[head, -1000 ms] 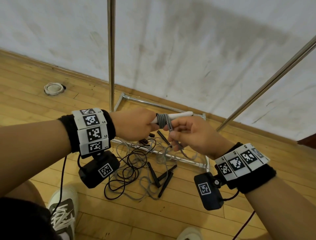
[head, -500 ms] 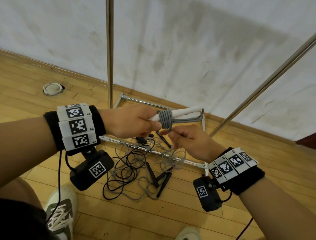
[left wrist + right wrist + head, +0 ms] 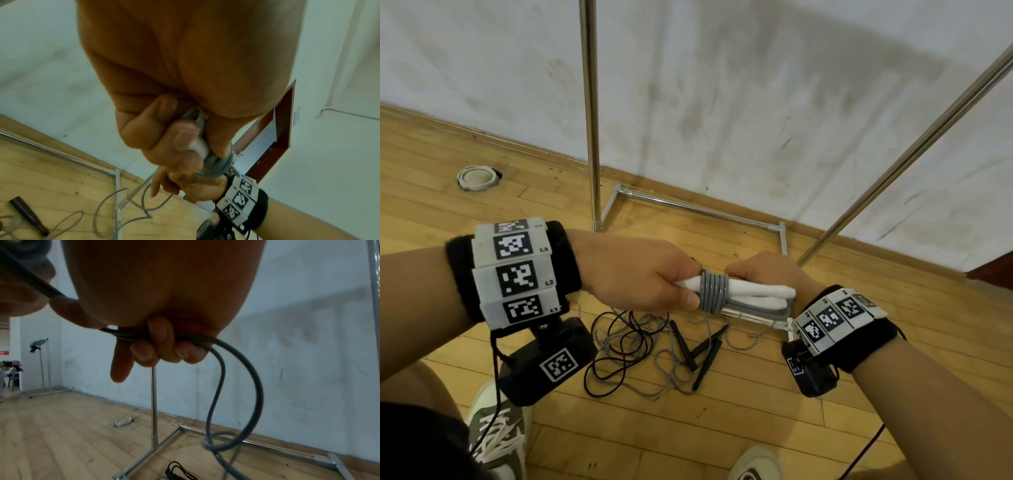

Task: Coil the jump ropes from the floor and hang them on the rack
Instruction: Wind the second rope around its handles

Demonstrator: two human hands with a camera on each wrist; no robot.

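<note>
A grey jump rope with two white handles [image 3: 750, 291] is held level between both hands above the floor; its cord [image 3: 713, 287] is wound in several turns round the handles. My left hand [image 3: 654, 277] grips the handles' left end, seen close in the left wrist view [image 3: 180, 146]. My right hand [image 3: 767, 270] holds the bundle from behind, fingers curled round grey cord [image 3: 242, 386] that loops down. On the floor lie more ropes: a black cord [image 3: 619, 346] and a grey cord [image 3: 671, 377] tangled, with black handles [image 3: 705, 356]. The metal rack [image 3: 589, 102] stands behind.
The rack's base frame [image 3: 698, 207] lies on the wooden floor by a white wall. A slanted rack pole [image 3: 907, 150] runs up right. A white ring [image 3: 476, 176] sits on the floor at left. My shoes [image 3: 493, 431] are at the bottom edge.
The right hand has finished a turn of cord and moved up behind the handles. The bundle has turned level and dropped lower in view; more turns sit on the handles.
</note>
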